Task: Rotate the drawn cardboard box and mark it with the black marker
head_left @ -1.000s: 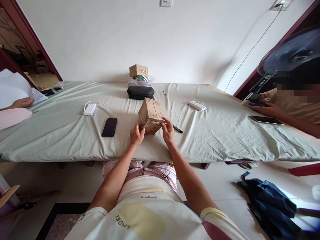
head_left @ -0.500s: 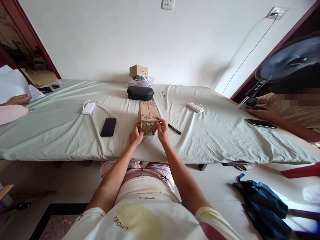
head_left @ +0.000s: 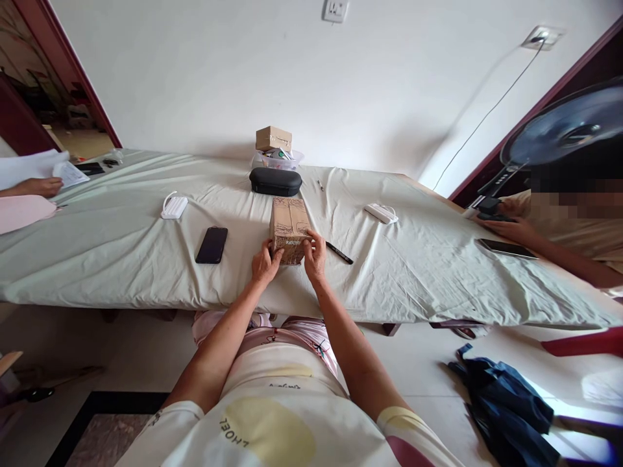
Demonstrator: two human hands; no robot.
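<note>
A brown cardboard box (head_left: 291, 217) with dark scribbled lines and clear tape rests on the cloth-covered table in front of me. My left hand (head_left: 265, 262) grips its near left corner, thumb on the front face. On the near right edge, my right hand (head_left: 315, 255) holds the box with thumb and fingers bent. Just right of that hand lies a black marker pen (head_left: 339, 253). Behind the box sits a black zip case (head_left: 276, 182). A dark phone (head_left: 211, 246) lies to the left of my left hand.
White power banks with loops lie at left (head_left: 174, 205) and right (head_left: 381, 213). A plastic basket (head_left: 277, 160) bears a smaller carton (head_left: 273, 139) by the wall. One person's hand (head_left: 48, 187) holds papers at far left; another person sits right, near a phone (head_left: 507, 248) and fan (head_left: 567, 130).
Both my hands stay on the box, with my right fingers shifted slightly. The camera view has tilted a little. At far left, the person's papers have moved lower.
</note>
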